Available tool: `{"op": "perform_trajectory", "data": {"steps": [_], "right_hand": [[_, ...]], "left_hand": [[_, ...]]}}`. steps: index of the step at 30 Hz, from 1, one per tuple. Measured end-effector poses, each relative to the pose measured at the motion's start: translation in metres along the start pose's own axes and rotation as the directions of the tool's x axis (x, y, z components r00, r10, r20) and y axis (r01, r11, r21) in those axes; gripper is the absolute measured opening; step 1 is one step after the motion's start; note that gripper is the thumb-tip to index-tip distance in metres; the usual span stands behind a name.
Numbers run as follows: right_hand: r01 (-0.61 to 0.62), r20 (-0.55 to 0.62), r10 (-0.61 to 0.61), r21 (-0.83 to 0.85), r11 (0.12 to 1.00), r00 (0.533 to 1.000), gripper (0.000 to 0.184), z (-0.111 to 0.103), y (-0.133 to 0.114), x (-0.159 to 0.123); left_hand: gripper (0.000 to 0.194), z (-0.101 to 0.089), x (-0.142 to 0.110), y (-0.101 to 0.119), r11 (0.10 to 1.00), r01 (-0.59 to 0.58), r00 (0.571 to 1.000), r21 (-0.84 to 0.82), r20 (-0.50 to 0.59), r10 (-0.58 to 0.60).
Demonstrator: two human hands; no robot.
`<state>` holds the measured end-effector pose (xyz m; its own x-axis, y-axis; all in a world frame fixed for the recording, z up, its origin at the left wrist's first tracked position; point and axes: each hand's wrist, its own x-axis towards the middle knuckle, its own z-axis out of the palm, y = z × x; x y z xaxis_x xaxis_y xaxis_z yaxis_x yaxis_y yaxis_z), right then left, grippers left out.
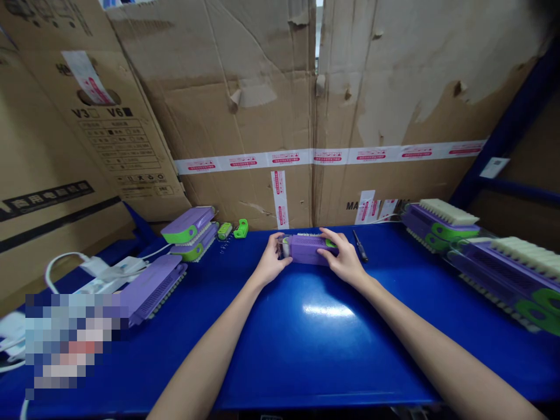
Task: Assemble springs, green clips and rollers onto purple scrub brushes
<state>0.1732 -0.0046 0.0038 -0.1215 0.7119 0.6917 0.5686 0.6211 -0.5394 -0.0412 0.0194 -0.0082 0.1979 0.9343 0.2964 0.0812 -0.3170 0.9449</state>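
A purple block-shaped brush unit (306, 249) with a green end and pale bristles along its far side lies level at the back middle of the table. My left hand (272, 261) grips its left end, where a clear part shows; the thumb is on the near side. My right hand (345, 259) is wrapped round its right end, over the green part, with the thumb along the front face. Just right of my right hand lies a dark screwdriver (360, 245). The undersides of my fingers are hidden.
Stacked purple units (192, 224) and a single purple unit (153, 286) stand at left, near a white power strip (109, 277) with cables. Small green parts (240, 228) lie at the back. More bristled units (503, 268) line the right. Cardboard (245, 116) walls the blue table (289, 350).
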Motion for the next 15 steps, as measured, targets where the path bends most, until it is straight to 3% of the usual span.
{"op": "perform_trajectory", "data": {"steps": [5,11,15], "right_hand": [[0.035,-0.03,-0.036,-0.026,0.999,0.999,0.044,0.002,0.001,-0.003],[0.273,-0.03,-0.278,-0.111,0.956,0.96,0.041,0.007,-0.004,-0.008],[0.357,-0.01,-0.364,-0.166,0.919,0.931,0.043,0.009,-0.006,-0.01]], "left_hand": [[0.049,0.001,-0.001,0.006,0.998,0.028,0.999,-0.059,0.019,-0.027],[0.042,-0.001,-0.002,0.01,0.995,0.056,0.995,-0.087,-0.076,-0.063],[0.044,-0.001,-0.003,0.013,0.995,0.046,0.994,-0.092,-0.092,-0.054]]}}
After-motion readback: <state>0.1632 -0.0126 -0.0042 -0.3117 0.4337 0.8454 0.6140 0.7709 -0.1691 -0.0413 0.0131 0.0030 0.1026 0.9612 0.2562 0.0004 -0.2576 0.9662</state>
